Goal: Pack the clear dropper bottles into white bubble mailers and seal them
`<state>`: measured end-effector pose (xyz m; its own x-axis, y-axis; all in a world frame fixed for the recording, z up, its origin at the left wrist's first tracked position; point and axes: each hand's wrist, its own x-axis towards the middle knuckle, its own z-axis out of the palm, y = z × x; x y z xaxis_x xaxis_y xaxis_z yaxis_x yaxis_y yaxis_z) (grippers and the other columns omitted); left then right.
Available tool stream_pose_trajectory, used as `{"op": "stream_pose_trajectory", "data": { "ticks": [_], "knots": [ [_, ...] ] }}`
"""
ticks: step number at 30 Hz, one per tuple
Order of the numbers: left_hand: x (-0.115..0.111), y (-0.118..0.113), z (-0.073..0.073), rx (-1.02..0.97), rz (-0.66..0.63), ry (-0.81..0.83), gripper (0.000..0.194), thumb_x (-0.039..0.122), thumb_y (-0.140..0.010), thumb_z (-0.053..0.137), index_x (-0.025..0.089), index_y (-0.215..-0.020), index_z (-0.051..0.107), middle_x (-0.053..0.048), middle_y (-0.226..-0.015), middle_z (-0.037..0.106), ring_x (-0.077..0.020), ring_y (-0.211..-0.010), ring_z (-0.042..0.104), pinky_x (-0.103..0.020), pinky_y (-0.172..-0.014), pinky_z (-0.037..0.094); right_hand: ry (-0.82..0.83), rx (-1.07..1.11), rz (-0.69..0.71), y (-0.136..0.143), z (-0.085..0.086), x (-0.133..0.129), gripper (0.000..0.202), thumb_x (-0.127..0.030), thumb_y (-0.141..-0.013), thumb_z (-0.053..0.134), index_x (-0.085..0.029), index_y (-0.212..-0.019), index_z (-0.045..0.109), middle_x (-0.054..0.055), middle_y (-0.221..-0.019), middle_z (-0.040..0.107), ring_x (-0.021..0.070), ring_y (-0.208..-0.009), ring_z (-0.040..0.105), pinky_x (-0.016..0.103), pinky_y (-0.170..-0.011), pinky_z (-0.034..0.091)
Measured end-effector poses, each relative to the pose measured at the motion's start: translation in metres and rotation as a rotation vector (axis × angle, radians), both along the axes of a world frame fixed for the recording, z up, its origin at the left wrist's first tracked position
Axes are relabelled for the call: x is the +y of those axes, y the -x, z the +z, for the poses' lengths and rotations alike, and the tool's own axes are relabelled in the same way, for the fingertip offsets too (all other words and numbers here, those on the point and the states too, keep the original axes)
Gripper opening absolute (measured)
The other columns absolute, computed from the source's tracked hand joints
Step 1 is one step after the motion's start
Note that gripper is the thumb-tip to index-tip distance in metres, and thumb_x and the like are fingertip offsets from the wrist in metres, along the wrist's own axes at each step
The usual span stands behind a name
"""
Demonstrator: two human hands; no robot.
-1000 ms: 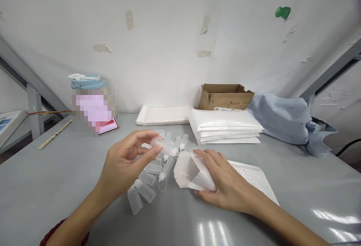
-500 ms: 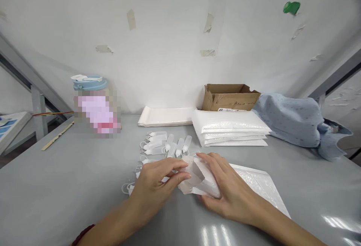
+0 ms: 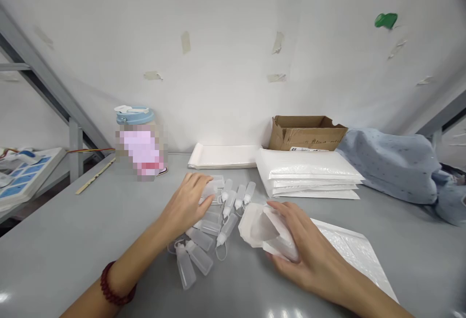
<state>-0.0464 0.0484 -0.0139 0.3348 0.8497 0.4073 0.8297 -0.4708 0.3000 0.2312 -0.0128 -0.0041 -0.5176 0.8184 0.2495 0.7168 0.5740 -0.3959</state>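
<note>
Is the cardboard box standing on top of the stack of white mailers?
No, the cardboard box stands on the table behind the stack of white mailers.

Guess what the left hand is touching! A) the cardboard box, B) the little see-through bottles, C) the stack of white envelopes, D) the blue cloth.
B: the left hand rests on the pile of little see-through bottles, while the right hand holds open a white padded envelope on the grey table.

cardboard box (image 3: 306, 132) scribble (unreadable), no legible text
</note>
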Motion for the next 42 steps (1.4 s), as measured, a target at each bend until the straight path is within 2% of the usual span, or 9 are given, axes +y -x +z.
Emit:
{"op": "stream_pose_trajectory", "data": {
  "ticks": [8, 12, 16, 19, 23, 27, 29, 35, 42],
  "knots": [
    [-0.002, 0.001, 0.009, -0.01, -0.075, -0.068, 0.026, 0.022, -0.087, 0.047, 0.016, -0.11, 0.057, -0.007, -0.092, 0.063, -0.023, -0.09, 0.055, -0.036, -0.077, 0.049, 0.016, 0.01, 0.005, -0.001, 0.002, 0.0, 0.068, -0.021, -0.077, 0.055, -0.025, -0.135, 0.02, 0.012, -0.117, 0.05, 0.0294, -0.106, 0.054, 0.047, -0.085, 0.049],
    [-0.022, -0.015, 0.023, -0.394, -0.04, -0.175, 0.022, 0.022, -0.086, 0.055, 0.016, -0.106, 0.06, -0.004, -0.086, 0.065, -0.0153, -0.073, 0.059, -0.03, -0.073, 0.051, 0.002, 0.032, -0.014, -0.001, 0.0, 0.002, 0.069, -0.021, -0.076, 0.056, -0.023, -0.135, 0.021, 0.014, -0.121, 0.046, 0.0309, -0.112, 0.049, 0.048, -0.089, 0.046],
    [-0.047, -0.044, 0.02, -0.842, 0.028, 0.081, 0.018, 0.027, -0.082, 0.063, 0.018, -0.097, 0.061, -0.001, -0.083, 0.067, -0.0131, -0.068, 0.064, -0.023, -0.061, 0.055, -0.015, 0.061, -0.015, 0.0, -0.003, 0.003, 0.073, -0.021, -0.073, 0.06, -0.022, -0.135, 0.021, 0.014, -0.123, 0.045, 0.0311, -0.112, 0.048, 0.048, -0.09, 0.045],
    [-0.057, -0.063, 0.008, -0.927, -0.02, 0.27, 0.014, 0.027, -0.081, 0.065, 0.018, -0.092, 0.061, -0.002, -0.086, 0.069, -0.0144, -0.072, 0.067, -0.023, -0.064, 0.057, -0.037, 0.102, 0.002, 0.002, -0.004, 0.003, 0.074, -0.019, -0.072, 0.06, -0.022, -0.135, 0.021, 0.014, -0.123, 0.045, 0.0307, -0.112, 0.048, 0.047, -0.089, 0.045],
    [-0.061, -0.078, -0.001, -0.756, -0.222, 0.247, 0.008, 0.018, -0.086, 0.056, 0.017, -0.086, 0.064, -0.004, -0.09, 0.069, -0.0159, -0.083, 0.066, -0.026, -0.074, 0.055, -0.052, 0.112, 0.002, 0.005, -0.007, 0.002, 0.073, -0.019, -0.071, 0.061, -0.019, -0.133, 0.023, 0.014, -0.116, 0.047, 0.0309, -0.106, 0.049, 0.047, -0.086, 0.046],
    [-0.065, -0.08, 0.007, -0.395, -0.589, 0.154, 0.022, 0.009, -0.091, 0.044, 0.016, -0.085, 0.064, -0.005, -0.086, 0.068, -0.0171, -0.087, 0.059, -0.033, -0.087, 0.048, -0.023, 0.093, 0.031, 0.009, -0.007, -0.001, 0.073, -0.016, -0.068, 0.06, -0.018, -0.131, 0.025, 0.011, -0.106, 0.048, 0.0291, -0.097, 0.051, 0.048, -0.08, 0.046],
    [-0.062, -0.074, 0.013, -0.32, -0.644, 0.139, 0.025, 0.009, -0.092, 0.04, 0.017, -0.086, 0.063, -0.004, -0.082, 0.068, -0.0164, -0.082, 0.058, -0.034, -0.086, 0.047, -0.015, 0.078, 0.049, 0.01, -0.006, -0.003, 0.072, -0.016, -0.067, 0.059, -0.017, -0.131, 0.025, 0.012, -0.105, 0.048, 0.0293, -0.097, 0.05, 0.048, -0.081, 0.045],
    [-0.011, -0.02, 0.012, -0.164, -0.123, -0.206, 0.023, 0.017, -0.088, 0.047, 0.017, -0.105, 0.064, -0.009, -0.107, 0.066, -0.0251, -0.106, 0.051, -0.043, -0.091, 0.043, 0.05, 0.04, 0.019, 0.006, -0.001, -0.002, 0.069, -0.019, -0.07, 0.058, -0.017, -0.132, 0.027, 0.013, -0.107, 0.049, 0.0305, -0.099, 0.05, 0.049, -0.083, 0.045],
    [0.02, 0.006, -0.003, -0.058, -0.146, 0.055, 0.033, 0.02, -0.084, 0.048, 0.017, -0.115, 0.062, -0.007, -0.103, 0.069, -0.0247, -0.098, 0.053, -0.038, -0.08, 0.049, 0.006, 0.042, 0.027, 0.004, -0.001, 0.001, 0.069, -0.022, -0.073, 0.057, -0.019, -0.133, 0.023, 0.015, -0.116, 0.047, 0.032, -0.107, 0.048, 0.05, -0.086, 0.045]
  ]
}}
